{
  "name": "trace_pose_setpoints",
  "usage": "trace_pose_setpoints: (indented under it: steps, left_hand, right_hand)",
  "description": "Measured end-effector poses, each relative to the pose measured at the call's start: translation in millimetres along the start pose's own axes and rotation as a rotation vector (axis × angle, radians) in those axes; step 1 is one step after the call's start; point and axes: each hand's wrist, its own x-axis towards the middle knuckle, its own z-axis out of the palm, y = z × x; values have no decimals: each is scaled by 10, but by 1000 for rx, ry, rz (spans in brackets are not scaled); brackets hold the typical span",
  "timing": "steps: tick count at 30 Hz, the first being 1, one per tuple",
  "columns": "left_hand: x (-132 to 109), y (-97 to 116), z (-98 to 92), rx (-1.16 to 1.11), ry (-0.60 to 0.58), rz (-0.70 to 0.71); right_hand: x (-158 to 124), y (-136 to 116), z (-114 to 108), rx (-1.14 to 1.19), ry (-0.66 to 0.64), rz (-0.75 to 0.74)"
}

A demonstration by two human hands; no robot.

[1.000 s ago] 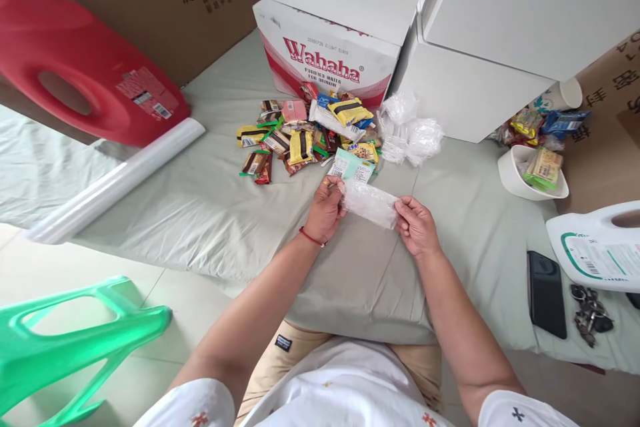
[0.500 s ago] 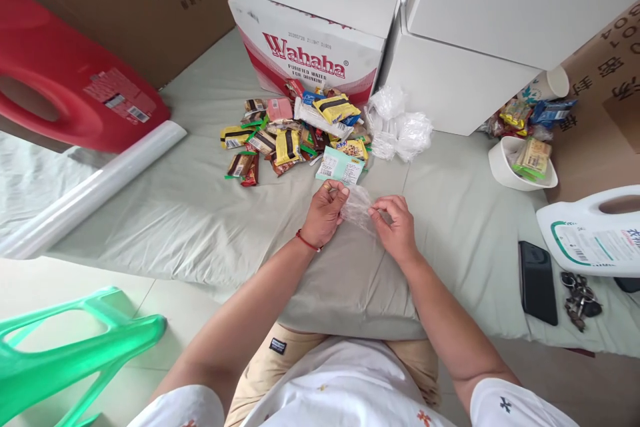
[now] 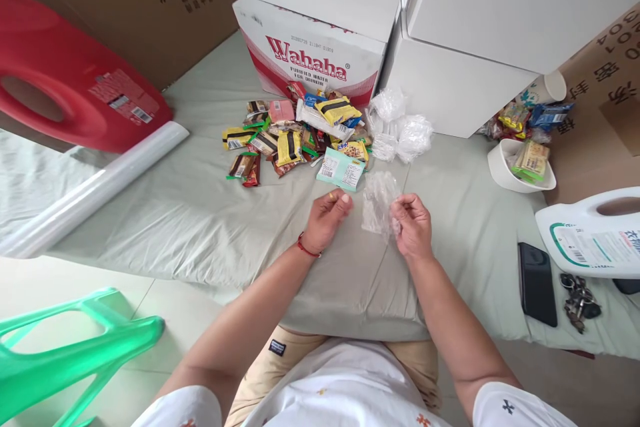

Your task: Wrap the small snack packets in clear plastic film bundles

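My right hand (image 3: pixel 413 221) pinches the right edge of a thin, crumpled clear plastic bag (image 3: pixel 376 205), which hangs out to the left over the green sheet. To its left is my left hand (image 3: pixel 326 219), a red cord round the wrist. Its fingers are curled with the thumb against them, nothing shows in them, and a gap parts them from the plastic. Just beyond my left hand lies a pale green snack packet (image 3: pixel 340 169), at the front of a heap of small wrapped snacks (image 3: pixel 289 147).
Crumpled clear plastic bundles (image 3: pixel 400 125) lie against the Wahaha carton (image 3: pixel 310 47). Left are a plastic roll (image 3: pixel 100 183), a red jug (image 3: pixel 75 80) and a green stool (image 3: pixel 80 353). Right are a white bowl (image 3: pixel 520 177), a phone (image 3: pixel 537 283), keys (image 3: pixel 580 300) and a white jug (image 3: pixel 590 230).
The left hand has let go of the clear plastic bag. My right hand has moved to the right with it, and the plastic now hangs more spread out.
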Motion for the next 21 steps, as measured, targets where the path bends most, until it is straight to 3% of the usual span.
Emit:
trace_pose_setpoints:
  steps: [1,3,6,9,15,21]
  left_hand:
    - [-30,17,41,-20,-89,-77]
    - [-64,51,120,-46,-155,-179]
    - [-72,98,180,-47,-68,-225]
    - [-92,143,143,-81,36,-224]
    - [-265,211,29,-181,185,-232]
    - [-457,265,98,22,159,-113]
  right_hand:
    - [-36,3,21,-52,-79,-28]
    - [-105,-2,67,-179,-248,-89]
    - [-169,-20,119,-321,-413,-162]
    - [-163,-14,117,-287,-404,-129]
    - [-59,45,21,-118,-240,22]
    - [-146,-250,62,-256,-319,-48]
